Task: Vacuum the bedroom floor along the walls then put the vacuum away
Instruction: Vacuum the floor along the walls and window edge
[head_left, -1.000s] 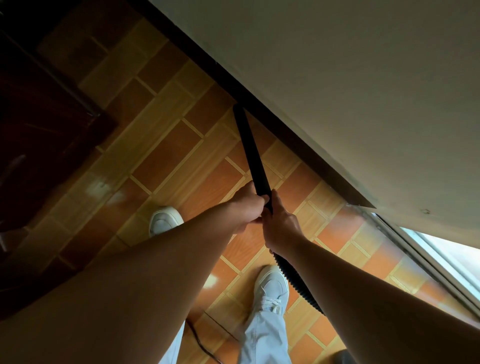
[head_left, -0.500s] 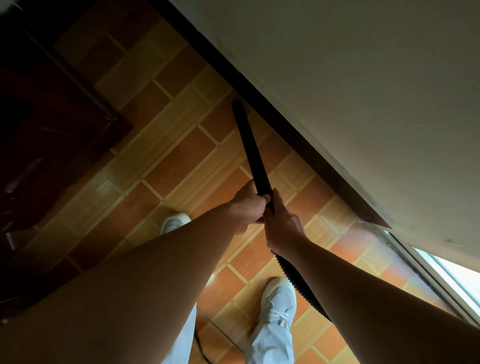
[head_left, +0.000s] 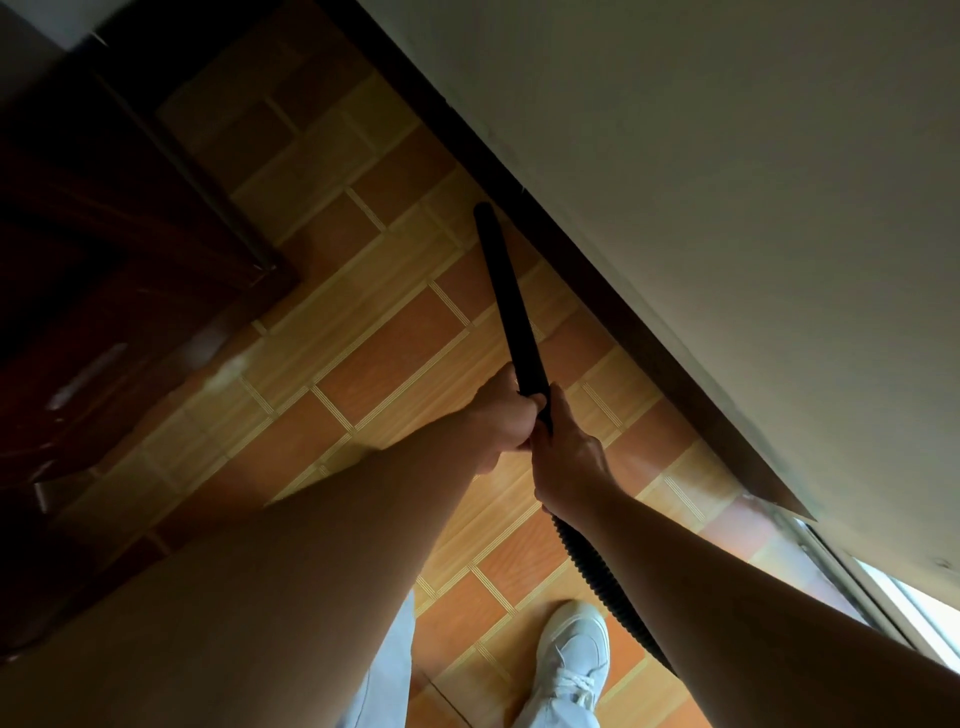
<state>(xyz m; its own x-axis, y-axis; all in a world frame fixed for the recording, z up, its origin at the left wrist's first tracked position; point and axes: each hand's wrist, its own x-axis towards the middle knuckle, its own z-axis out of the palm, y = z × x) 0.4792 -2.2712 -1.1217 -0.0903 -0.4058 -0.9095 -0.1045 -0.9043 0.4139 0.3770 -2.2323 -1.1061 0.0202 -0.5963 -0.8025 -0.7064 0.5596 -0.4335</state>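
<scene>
A plain pale wall (head_left: 727, 208) meets the orange-and-tan tiled floor (head_left: 395, 343) at a dark skirting board (head_left: 613, 306). The long black vacuum wand (head_left: 506, 296) slants toward that skirting, tip just beside it. Both the left hand (head_left: 501, 415) and right hand (head_left: 566, 457) are wrapped closed around the wand's lower end, touching each other.

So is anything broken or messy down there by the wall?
Nothing stands out. Both hands, left and right, grip the black vacuum tube, its tip near the dark baseboard. The tiled floor shows no spills or cracks.
</scene>
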